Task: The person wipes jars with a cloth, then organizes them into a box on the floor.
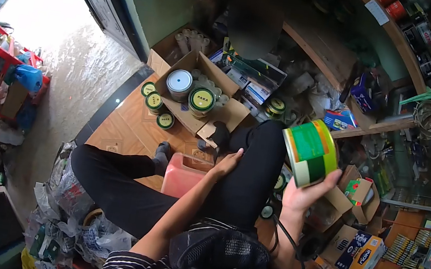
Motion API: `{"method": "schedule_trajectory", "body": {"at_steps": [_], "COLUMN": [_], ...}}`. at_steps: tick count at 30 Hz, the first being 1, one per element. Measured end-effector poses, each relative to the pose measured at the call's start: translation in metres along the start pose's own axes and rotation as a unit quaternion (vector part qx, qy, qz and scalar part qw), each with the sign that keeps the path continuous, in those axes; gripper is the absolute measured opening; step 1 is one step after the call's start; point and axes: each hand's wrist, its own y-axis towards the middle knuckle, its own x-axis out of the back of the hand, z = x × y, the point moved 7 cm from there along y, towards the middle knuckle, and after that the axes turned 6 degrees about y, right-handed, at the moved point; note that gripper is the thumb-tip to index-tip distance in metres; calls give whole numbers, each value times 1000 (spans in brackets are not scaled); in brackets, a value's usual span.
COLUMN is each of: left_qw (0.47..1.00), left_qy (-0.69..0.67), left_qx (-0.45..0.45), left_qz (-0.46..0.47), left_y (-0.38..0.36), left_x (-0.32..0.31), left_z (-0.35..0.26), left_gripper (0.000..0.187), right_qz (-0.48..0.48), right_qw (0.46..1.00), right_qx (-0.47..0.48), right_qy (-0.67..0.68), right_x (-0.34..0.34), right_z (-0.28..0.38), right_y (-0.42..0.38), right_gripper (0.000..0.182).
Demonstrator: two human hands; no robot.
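Observation:
My right hand (311,191) grips a large green and yellow can (310,152) from below, raised beside my right knee. My left hand (229,162) rests against my right thigh; its fingers lie close together and I see nothing in them. Left of that forearm stands a pink plastic container (184,174). Ahead, an open cardboard box (187,115) bears a can with a pale lid (179,81) and a can with a green and yellow lid (202,100). Several smaller cans with like lids, one of them here (164,121), stand on the tiled floor left of the box.
Plastic bags (95,237) lie at the lower left. A red rack (5,76) stands near the bright doorway. On the right are an open carton (360,196), a blue and orange box (360,254) and shelves of goods. A box of clear jars (190,41) sits near the wall.

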Motion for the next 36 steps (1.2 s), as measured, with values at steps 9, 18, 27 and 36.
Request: {"method": "schedule_trajectory", "body": {"at_steps": [9, 18, 27, 36], "left_qw": [954, 886, 965, 792], "left_qy": [55, 197, 32, -479], "left_qx": [33, 24, -68, -376], "left_qz": [-291, -420, -252, -32], "left_y": [40, 38, -2, -170], "left_x": [110, 127, 133, 102], "left_z": [56, 37, -33, -243], "left_gripper": [54, 53, 30, 45], "right_qz": [-58, -68, -58, -11], "right_qw": [997, 994, 996, 997], "right_qx": [-34, -43, -59, -64], "right_qy": [-23, -78, -33, 46], "right_x": [25, 36, 53, 13], "right_z": [-14, -32, -59, -56], "right_y": [9, 29, 20, 5], "right_gripper": [75, 86, 82, 76]}}
